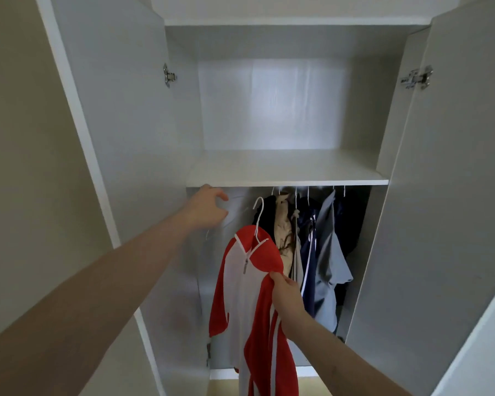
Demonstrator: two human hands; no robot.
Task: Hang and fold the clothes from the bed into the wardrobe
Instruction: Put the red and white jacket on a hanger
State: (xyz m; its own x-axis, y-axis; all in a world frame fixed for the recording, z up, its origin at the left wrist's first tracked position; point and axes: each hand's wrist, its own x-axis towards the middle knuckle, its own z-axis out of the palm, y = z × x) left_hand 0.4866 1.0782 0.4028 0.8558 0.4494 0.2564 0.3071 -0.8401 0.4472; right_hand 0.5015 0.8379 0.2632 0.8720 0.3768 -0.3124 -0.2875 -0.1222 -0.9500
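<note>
Your right hand [287,298] pinched the shoulder of the red and white jacket [252,304], thumb and fingers curled onto the red cloth just below the collar. The jacket hung on a white hanger [259,215], whose hook stood free in the air, below the shelf [286,172] and just left of the clothes already in the wardrobe [126,110]. The zip at the neck was partly done up, and the body of the jacket trailed down past the bottom edge of the view.

Your left hand [209,208] reached into the left part of the hanging space, right under the front edge of the shelf. Its fingers were loosely bent and spread, with the thumb apart from them; they closed on nothing you could see. Whether the fingertips touched the underside of the shelf or a rail, you could not tell.

To the right of the jacket hung a dark garment [269,215], a cream one [283,230], a navy one [309,244] and a pale blue shirt [330,258], all close together on thin white hangers. Both wardrobe doors stood wide open.
</note>
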